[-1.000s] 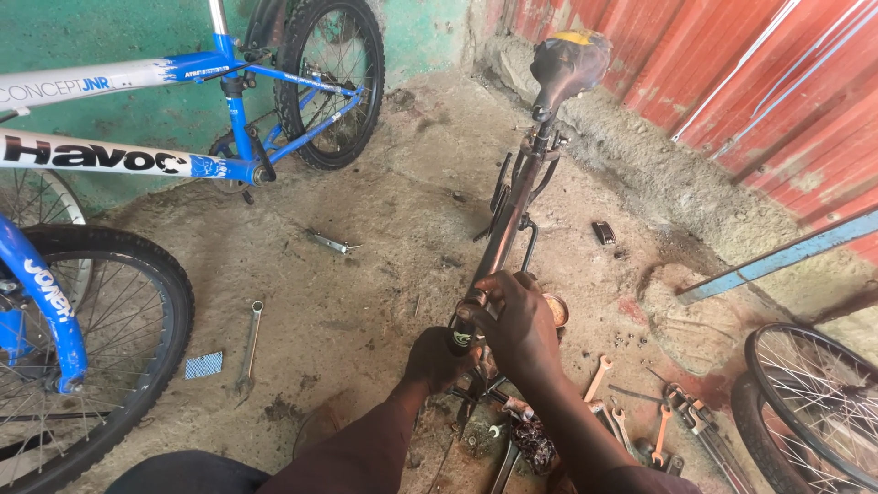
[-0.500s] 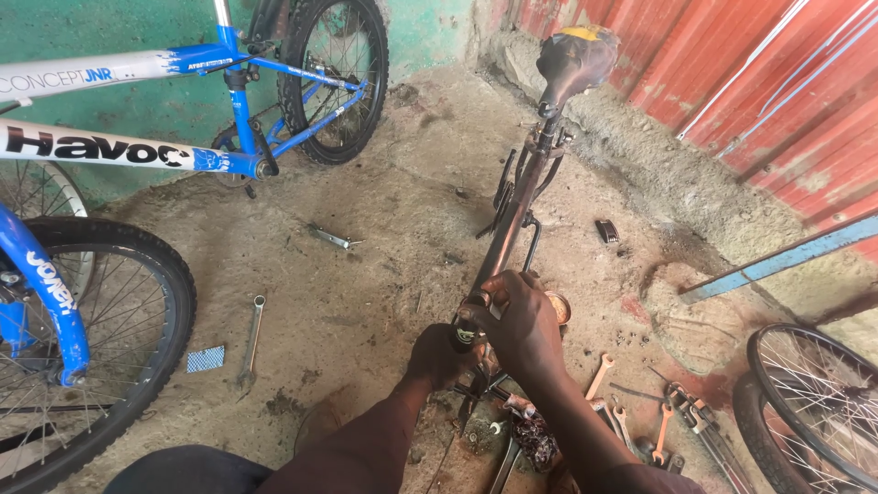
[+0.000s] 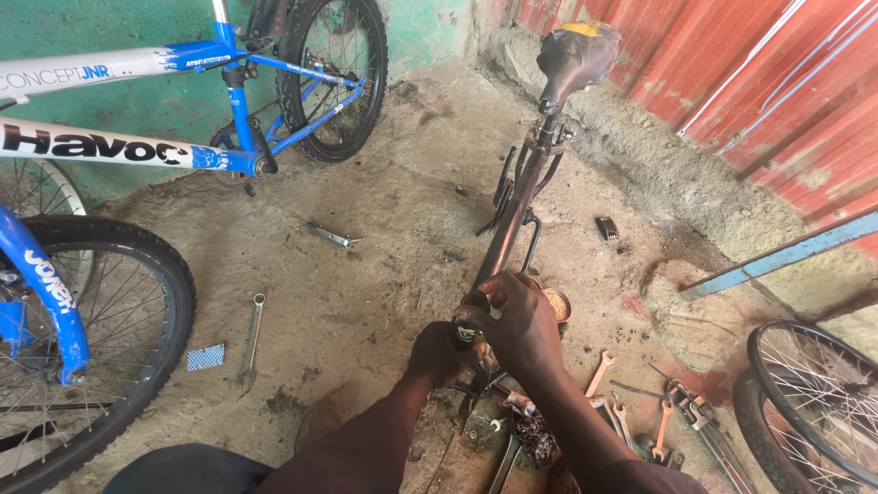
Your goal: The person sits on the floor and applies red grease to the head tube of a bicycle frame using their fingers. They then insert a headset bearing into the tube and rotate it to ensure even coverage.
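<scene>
Both hands (image 3: 494, 338) on dark bike frame (image 3: 512, 215), tools (image 3: 640, 412) alongside.

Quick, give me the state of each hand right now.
Left hand: closed low beside the bike frame; what it grips cannot be told.
Right hand: fingers closed around the bike frame's lower end.

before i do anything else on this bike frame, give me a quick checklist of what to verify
1. Right hand grips the dark bike frame: ok.
2. Left hand is on the low end of the frame: ok, though what it holds cannot be told.
3. Frame steady, saddle at the far end: cannot tell what props it.
4. Orange-handled wrenches lie close by the right arm: ok.
5. Long spanner lies apart on the left: not ok if needed.
6. Loose wheel close on the right: not ok.
</scene>
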